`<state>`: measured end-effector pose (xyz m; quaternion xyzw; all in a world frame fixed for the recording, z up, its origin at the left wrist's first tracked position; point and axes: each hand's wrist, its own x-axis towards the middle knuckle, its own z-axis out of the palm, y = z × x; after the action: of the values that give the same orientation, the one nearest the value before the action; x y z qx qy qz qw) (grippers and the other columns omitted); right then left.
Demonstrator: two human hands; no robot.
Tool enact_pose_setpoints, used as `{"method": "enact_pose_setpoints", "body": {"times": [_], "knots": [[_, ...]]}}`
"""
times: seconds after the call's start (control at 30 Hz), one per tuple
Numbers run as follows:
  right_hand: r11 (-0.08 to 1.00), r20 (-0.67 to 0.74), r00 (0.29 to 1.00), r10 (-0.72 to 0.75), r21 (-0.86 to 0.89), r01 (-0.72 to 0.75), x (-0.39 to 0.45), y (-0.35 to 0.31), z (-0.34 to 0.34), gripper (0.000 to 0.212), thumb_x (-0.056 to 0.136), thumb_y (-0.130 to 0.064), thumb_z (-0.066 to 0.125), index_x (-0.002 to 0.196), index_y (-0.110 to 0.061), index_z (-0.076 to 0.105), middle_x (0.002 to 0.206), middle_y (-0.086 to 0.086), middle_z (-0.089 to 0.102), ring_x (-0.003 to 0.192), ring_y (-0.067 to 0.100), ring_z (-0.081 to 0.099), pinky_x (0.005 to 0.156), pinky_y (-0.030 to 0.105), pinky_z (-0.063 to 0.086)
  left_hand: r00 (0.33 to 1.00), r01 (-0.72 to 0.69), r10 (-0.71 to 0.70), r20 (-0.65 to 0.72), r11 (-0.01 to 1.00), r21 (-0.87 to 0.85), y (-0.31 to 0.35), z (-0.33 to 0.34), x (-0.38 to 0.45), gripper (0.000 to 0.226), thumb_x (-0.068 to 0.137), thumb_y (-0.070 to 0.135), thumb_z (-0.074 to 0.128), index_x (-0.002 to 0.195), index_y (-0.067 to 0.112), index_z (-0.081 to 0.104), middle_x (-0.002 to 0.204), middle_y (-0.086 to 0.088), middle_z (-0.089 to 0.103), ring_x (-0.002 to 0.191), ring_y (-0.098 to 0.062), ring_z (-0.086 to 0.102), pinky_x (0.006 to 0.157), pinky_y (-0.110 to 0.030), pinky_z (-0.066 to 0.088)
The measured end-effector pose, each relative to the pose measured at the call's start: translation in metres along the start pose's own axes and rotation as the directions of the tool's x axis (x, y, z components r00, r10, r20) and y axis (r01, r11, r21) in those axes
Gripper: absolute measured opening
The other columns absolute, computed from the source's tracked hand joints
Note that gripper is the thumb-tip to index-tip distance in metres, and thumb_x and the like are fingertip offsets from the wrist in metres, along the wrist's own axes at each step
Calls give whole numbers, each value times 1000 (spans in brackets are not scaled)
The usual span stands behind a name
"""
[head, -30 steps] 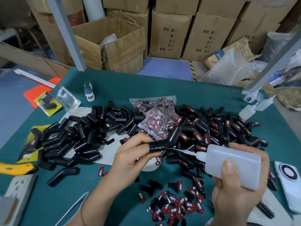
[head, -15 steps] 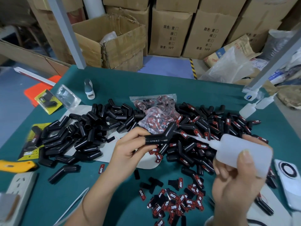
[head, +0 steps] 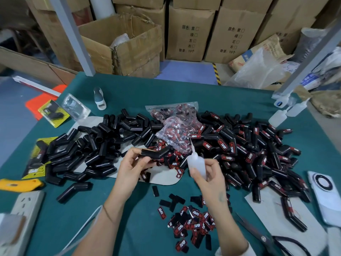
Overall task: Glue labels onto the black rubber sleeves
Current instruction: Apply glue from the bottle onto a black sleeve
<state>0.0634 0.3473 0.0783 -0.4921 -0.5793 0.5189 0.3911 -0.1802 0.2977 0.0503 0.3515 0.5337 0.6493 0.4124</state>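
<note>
Centre of frame: a bent black rubber sleeve (head: 156,153), unlabelled on its visible face, held level above the counter (head: 129,93) by the left hand (head: 132,168), whose fingertips and thumb pinch its left end; this likely leaves the angled end free to take glue. Just right of it, the right hand (head: 207,174) grips a translucent glue bottle (head: 196,163), fingers curled round the body, nozzle pointing up and clear of the sleeve. Left of centre lies a pile of bare sleeves (head: 88,145); right of centre, a pile of labelled sleeves (head: 258,150), apparently sorted by stage. Loose red-and-black "TAPER" labels (head: 191,226) lie at lower centre, within reach; a bag of labels (head: 175,126) sits between the piles.
</note>
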Motion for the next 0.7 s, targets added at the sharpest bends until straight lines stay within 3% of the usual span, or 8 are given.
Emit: {"method": "enact_pose_setpoints", "body": {"times": [0.07,0.13,0.23,0.33,0.5,0.63,0.7], "knots": [[991,48,999,-19,-134,25,-1,11,0,30,81,-56,75,105,-46,60,110,-18,70,103,3,67,87,29,53,1000,-11,11,8,999,-43,-8,-6,5,2,100,15,63,101,16,62,115,-6,73,108,-28,74,97,-44,61],[948,56,997,-55,-310,70,-2,18,-3,30,82,-64,70,104,-49,57,115,-27,62,105,-5,59,82,23,48,999,-35,36,16,995,-95,-11,-7,10,10,105,13,61,107,5,55,122,-12,70,119,-33,69,101,-47,59],[849,49,994,-93,-517,105,-3,24,-7,23,88,-58,71,98,-51,52,110,-29,55,97,-3,55,68,23,44,998,-52,57,37,990,-130,-9,-4,13,3,106,12,58,108,10,58,129,-22,68,129,-40,64,104,-50,56],[770,55,990,-128,-624,134,-3,24,-9,28,88,-46,77,100,-48,52,96,-31,56,90,2,56,69,29,46,999,-31,37,25,977,-211,-8,-2,13,7,105,17,63,109,12,60,127,-30,66,127,-46,63,104,-55,55],[573,48,921,-386,-770,280,-4,25,-10,42,72,-29,93,96,-26,59,85,-26,42,73,12,56,61,28,41,998,3,19,60,937,-349,-8,-2,7,13,105,19,56,117,15,56,127,-25,69,122,-47,65,103,-51,55],[620,78,950,-302,-741,258,-6,26,-13,39,80,-29,89,108,-21,62,96,-11,62,90,19,65,67,29,45,995,20,19,96,920,-392,-9,-4,5,12,109,15,47,120,16,52,128,-24,68,124,-50,63,106,-51,53],[663,76,970,-231,-717,215,-11,21,-17,45,84,-33,85,119,-22,60,111,-12,59,97,13,63,71,30,51,994,26,19,105,913,-407,-9,-4,5,12,110,14,46,121,15,52,128,-24,68,124,-48,63,106,-50,53]]}}
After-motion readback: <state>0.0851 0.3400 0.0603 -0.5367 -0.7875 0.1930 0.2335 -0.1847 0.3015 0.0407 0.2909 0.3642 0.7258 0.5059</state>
